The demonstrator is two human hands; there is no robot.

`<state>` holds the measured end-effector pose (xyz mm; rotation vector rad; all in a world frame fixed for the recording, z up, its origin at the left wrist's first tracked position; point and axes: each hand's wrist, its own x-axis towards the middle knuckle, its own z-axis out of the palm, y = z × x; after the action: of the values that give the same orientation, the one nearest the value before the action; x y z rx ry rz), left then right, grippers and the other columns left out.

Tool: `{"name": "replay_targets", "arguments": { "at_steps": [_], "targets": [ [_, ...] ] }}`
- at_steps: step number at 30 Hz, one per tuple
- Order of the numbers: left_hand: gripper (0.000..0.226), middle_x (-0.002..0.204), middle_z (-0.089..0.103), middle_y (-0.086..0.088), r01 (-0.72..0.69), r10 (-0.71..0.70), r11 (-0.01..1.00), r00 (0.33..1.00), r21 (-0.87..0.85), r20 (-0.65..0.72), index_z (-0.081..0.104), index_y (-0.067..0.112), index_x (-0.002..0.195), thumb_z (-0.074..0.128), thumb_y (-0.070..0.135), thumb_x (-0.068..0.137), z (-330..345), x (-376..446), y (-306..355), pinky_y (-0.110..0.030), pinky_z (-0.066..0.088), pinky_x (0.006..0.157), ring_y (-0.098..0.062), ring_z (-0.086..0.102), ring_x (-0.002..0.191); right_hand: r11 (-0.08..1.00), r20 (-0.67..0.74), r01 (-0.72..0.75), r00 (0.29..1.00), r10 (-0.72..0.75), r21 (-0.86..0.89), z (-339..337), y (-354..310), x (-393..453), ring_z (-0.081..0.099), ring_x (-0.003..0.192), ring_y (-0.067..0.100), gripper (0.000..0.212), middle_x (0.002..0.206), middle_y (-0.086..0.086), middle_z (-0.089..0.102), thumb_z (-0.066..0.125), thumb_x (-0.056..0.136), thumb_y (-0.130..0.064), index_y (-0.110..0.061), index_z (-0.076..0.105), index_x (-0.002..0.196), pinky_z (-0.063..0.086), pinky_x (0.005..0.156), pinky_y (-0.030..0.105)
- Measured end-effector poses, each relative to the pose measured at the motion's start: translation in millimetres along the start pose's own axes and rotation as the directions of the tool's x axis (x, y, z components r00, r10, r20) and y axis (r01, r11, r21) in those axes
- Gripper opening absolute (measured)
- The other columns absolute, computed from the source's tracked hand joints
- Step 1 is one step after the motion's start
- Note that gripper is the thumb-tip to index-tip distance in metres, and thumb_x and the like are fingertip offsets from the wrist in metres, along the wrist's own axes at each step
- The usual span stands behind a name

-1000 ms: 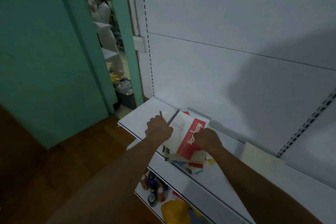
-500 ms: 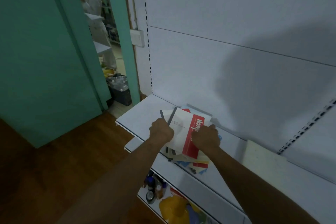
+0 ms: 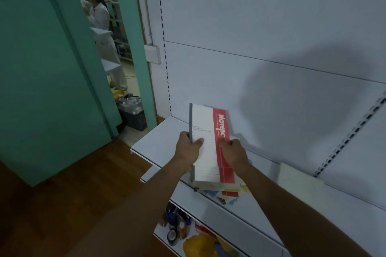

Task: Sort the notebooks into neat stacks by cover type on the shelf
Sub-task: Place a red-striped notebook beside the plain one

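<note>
Both hands, L hand [image 3: 188, 150] & R hand [image 3: 235, 152], grip red-white notebook [image 3: 205, 131] above pile [image 3: 221, 189].

Shelf [image 3: 158, 142] lies bare left of the notebook pile [image 3: 221, 191]; cream pad [image 3: 298, 181] blocks the right.

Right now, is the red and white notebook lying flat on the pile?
No, both hands, left and right, hold the red and white notebook tilted up above the pile.

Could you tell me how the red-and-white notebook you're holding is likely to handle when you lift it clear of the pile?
The red-and-white notebook looks thin and soft-covered, so it probably flexes; the left hand and right hand each grip a side edge. It seems light. The loose pile of notebooks beneath is fanned out, so neighbours may slide.
</note>
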<state>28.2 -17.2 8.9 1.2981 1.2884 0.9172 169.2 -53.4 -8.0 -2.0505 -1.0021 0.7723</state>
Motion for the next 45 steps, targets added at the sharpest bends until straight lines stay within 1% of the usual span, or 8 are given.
{"name": "replay_targets", "arguments": {
  "at_steps": [4, 7, 14, 22, 29, 35, 42, 45],
  "targets": [
    [0.030, 0.106, 0.060, 0.005, -0.060, 0.061, 0.998, 0.995, -0.008, 0.081, 0.049, 0.016, 0.111, 0.067, 0.012, 0.088, 14, -2, 10, -0.022, 0.051, 0.069, -0.013, 0.059, 0.095, 0.966, -0.089, 0.141, 0.988, -0.124, 0.218, -27, -5, -10, 0.068, 0.071, 0.013, 0.030, 0.091, -0.002, 0.069, 0.045, 0.098, -0.042, -0.017, 0.055, 0.112, 0.052, 0.060, 0.024],
    [0.036, 0.113, 0.063, -0.001, -0.047, 0.052, 0.998, 0.980, -0.031, 0.190, 0.052, 0.013, 0.116, 0.069, 0.006, 0.085, 44, -7, 18, -0.036, 0.057, 0.080, -0.019, 0.063, 0.101, 0.949, -0.158, 0.144, 0.982, -0.102, 0.280, -60, 12, -14, 0.069, 0.080, 0.018, 0.028, 0.101, 0.002, 0.068, 0.051, 0.097, -0.032, -0.014, 0.051, 0.118, 0.058, 0.075, 0.035],
    [0.047, 0.107, 0.062, -0.001, -0.073, 0.085, 0.996, 0.907, -0.045, 0.413, 0.050, 0.014, 0.111, 0.074, -0.005, 0.076, 140, -42, 31, -0.029, 0.052, 0.077, -0.018, 0.061, 0.096, 0.817, -0.062, 0.025, 0.998, 0.013, 0.576, -169, 85, -45, 0.066, 0.100, 0.027, 0.053, 0.113, 0.009, 0.067, 0.062, 0.089, -0.005, -0.027, 0.045, 0.134, 0.054, 0.088, 0.048],
    [0.028, 0.109, 0.067, -0.009, -0.024, 0.034, 0.999, 0.772, -0.025, 0.634, 0.058, 0.007, 0.116, 0.064, 0.019, 0.091, 250, -118, 19, -0.035, 0.055, 0.081, -0.022, 0.066, 0.093, 0.876, -0.395, -0.109, 0.861, 0.319, 0.469, -234, 170, -107, 0.070, 0.085, 0.023, 0.028, 0.102, 0.005, 0.070, 0.050, 0.097, -0.023, -0.020, 0.053, 0.125, 0.058, 0.079, 0.043],
    [0.039, 0.110, 0.062, -0.005, -0.058, -0.023, 0.989, 0.850, 0.137, 0.526, 0.051, 0.011, 0.125, 0.065, 0.011, 0.088, 309, -159, -6, -0.021, 0.049, 0.072, -0.012, 0.058, 0.086, 0.875, -0.390, -0.158, 0.849, 0.357, 0.458, -287, 236, -131, 0.070, 0.085, 0.028, 0.024, 0.101, 0.010, 0.070, 0.048, 0.099, -0.017, -0.010, 0.059, 0.119, 0.058, 0.074, 0.041],
    [0.037, 0.118, 0.062, -0.015, -0.068, -0.138, 0.946, 0.799, 0.317, 0.585, 0.058, 0.004, 0.120, 0.066, 0.011, 0.085, 343, -185, -23, -0.042, 0.055, 0.089, -0.029, 0.063, 0.104, 0.928, -0.407, -0.272, 0.840, 0.359, 0.256, -309, 283, -121, 0.067, 0.086, 0.028, 0.026, 0.102, 0.011, 0.069, 0.043, 0.099, -0.015, -0.009, 0.058, 0.120, 0.055, 0.078, 0.042],
    [0.026, 0.102, 0.062, 0.001, -0.157, -0.088, 0.914, 0.824, 0.375, 0.559, 0.058, 0.010, 0.113, 0.059, 0.014, 0.087, 376, -208, -44, -0.010, 0.039, 0.057, -0.012, 0.056, 0.087, 0.937, -0.299, -0.271, 0.895, 0.329, 0.219, -312, 327, -106, 0.067, 0.074, 0.021, 0.021, 0.087, 0.008, 0.070, 0.045, 0.099, -0.023, -0.009, 0.060, 0.095, 0.055, 0.068, 0.032],
    [0.030, 0.104, 0.061, -0.002, -0.185, -0.066, 0.895, 0.844, 0.405, 0.532, 0.056, 0.008, 0.117, 0.058, 0.014, 0.088, 382, -209, -53, -0.013, 0.044, 0.067, -0.016, 0.058, 0.091, 0.952, -0.254, -0.270, 0.920, 0.298, 0.141, -309, 337, -95, 0.067, 0.077, 0.022, 0.016, 0.090, 0.011, 0.069, 0.047, 0.097, -0.016, -0.005, 0.059, 0.099, 0.054, 0.066, 0.030]
  ]
}}
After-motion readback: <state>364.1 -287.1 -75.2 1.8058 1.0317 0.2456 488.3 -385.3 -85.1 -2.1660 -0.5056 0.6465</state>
